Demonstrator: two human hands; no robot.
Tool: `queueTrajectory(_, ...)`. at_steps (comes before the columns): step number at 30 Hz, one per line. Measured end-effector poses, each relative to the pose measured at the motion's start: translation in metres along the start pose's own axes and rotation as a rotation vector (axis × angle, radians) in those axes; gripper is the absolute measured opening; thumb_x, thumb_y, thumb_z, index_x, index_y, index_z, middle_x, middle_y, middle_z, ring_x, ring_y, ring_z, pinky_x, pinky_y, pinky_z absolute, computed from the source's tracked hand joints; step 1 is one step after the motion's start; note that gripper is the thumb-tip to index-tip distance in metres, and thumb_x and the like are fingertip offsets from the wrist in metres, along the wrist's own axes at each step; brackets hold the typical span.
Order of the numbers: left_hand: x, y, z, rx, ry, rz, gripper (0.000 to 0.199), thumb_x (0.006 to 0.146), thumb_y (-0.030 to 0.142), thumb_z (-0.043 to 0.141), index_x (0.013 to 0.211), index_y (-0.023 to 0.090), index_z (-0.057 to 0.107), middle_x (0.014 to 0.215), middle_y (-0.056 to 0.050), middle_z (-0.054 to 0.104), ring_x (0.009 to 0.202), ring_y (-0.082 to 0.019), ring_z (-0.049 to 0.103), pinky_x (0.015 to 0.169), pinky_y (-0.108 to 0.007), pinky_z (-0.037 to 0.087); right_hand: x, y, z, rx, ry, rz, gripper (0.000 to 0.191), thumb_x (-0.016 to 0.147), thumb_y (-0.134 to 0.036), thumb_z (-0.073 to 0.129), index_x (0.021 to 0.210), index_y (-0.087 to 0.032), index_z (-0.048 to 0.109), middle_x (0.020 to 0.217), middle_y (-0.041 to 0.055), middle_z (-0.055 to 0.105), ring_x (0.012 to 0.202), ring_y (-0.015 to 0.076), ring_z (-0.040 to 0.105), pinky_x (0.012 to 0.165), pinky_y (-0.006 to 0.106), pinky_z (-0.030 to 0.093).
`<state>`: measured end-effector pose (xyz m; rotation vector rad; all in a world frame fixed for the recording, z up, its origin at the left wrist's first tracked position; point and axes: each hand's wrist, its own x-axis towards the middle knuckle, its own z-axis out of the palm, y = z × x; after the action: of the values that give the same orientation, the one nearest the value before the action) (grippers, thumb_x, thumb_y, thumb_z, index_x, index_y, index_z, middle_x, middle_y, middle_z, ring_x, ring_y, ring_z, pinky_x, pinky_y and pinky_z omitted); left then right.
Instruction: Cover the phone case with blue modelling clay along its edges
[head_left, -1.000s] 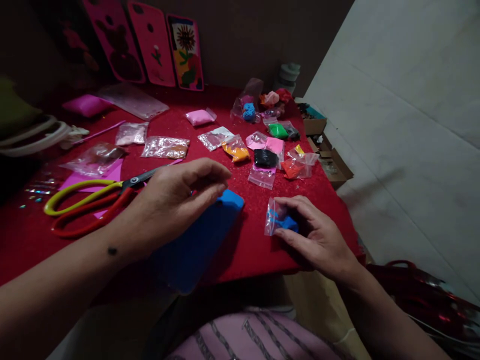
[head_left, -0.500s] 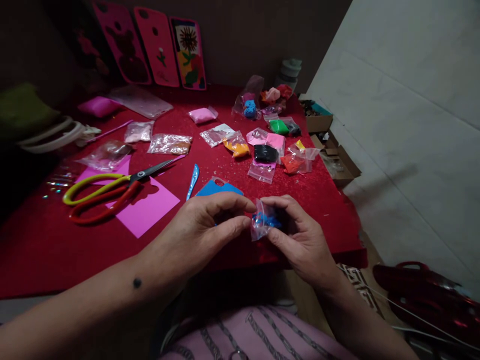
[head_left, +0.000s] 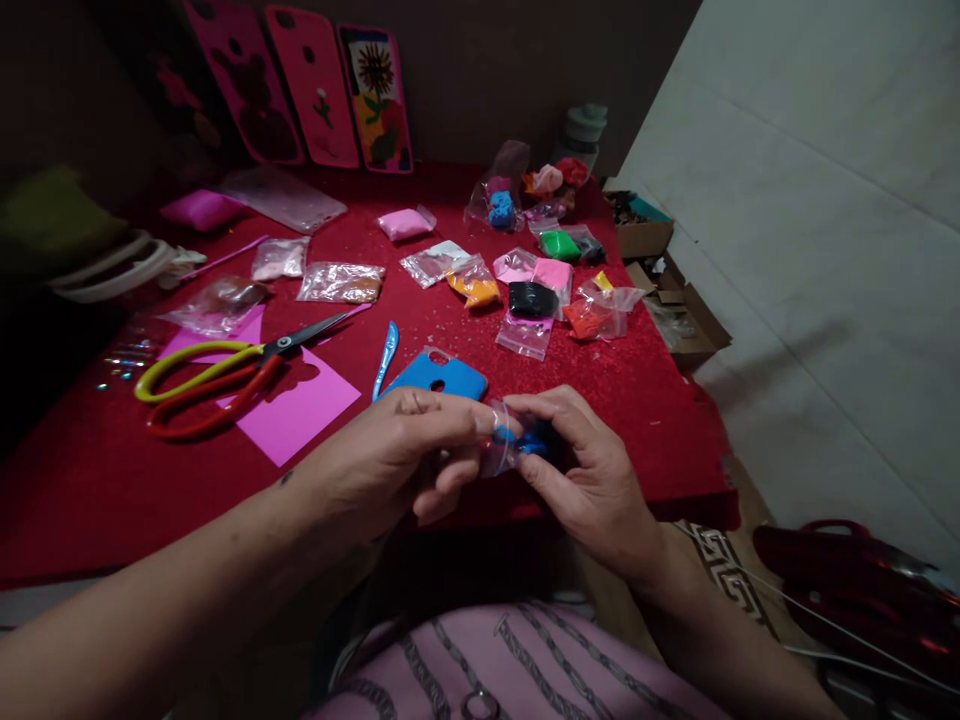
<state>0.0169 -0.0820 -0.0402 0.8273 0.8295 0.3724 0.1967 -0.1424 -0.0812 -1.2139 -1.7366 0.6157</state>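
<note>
Head view: right hand point(head_left: 591, 478) pinches the blue-filled bag point(head_left: 494, 458), likely to steady it against the left hand point(head_left: 397, 445), whose grip is unclear.

The left hand point(head_left: 420, 440) blocks the blue case's point(head_left: 469, 379) lower part, the right hand point(head_left: 600, 480) masks part of the bagged blue lump point(head_left: 531, 443)! Up top, the edge clips the leftmost pink case point(head_left: 251, 95); a dark red object point(head_left: 855, 580) runs off right; glittering bits point(head_left: 103, 386), far left, look too tiny to tell.
</note>
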Motion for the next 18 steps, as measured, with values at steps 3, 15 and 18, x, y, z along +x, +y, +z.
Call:
queueTrajectory(3, -0.001, -0.001, 0.001, 0.021, -0.008, 0.003, 0.018, 0.08, 0.031, 0.072, 0.072, 0.015, 0.068, 0.037, 0.006, 0.045, 0.03, -0.003, 0.032, 0.034, -0.015, 0.024, 0.001, -0.001, -0.001, -0.022, -0.006, -0.024, 0.038, 0.085, -0.005, 0.056, 0.117, -0.024, 0.059, 0.103, 0.0047, 0.062, 0.098, 0.0197, 0.059, 0.088, 0.037, 0.05)
queueTrajectory(15, -0.002, -0.009, 0.008, 0.057, 0.1, 0.086, 0.023, 0.08, 0.034, 0.074, 0.067, 0.016, 0.066, 0.04, 0.008, 0.04, 0.035, -0.004, 0.029, 0.035, -0.016, 0.024, 0.001, -0.006, -0.002, -0.062, 0.01, -0.081, 0.037, 0.087, -0.008, 0.052, 0.119, -0.024, 0.061, 0.1, 0.0059, 0.062, 0.095, 0.0209, 0.059, 0.083, 0.038, 0.051)
queueTrajectory(18, -0.004, -0.009, 0.011, 0.081, 0.103, 0.135, 0.022, 0.081, 0.031, 0.071, 0.065, 0.018, 0.063, 0.04, 0.008, 0.039, 0.036, -0.004, 0.03, 0.037, -0.016, 0.025, 0.002, -0.009, -0.004, -0.006, 0.003, -0.064, 0.034, 0.089, -0.009, 0.054, 0.119, -0.023, 0.062, 0.102, 0.0056, 0.063, 0.097, 0.0197, 0.059, 0.086, 0.037, 0.05)
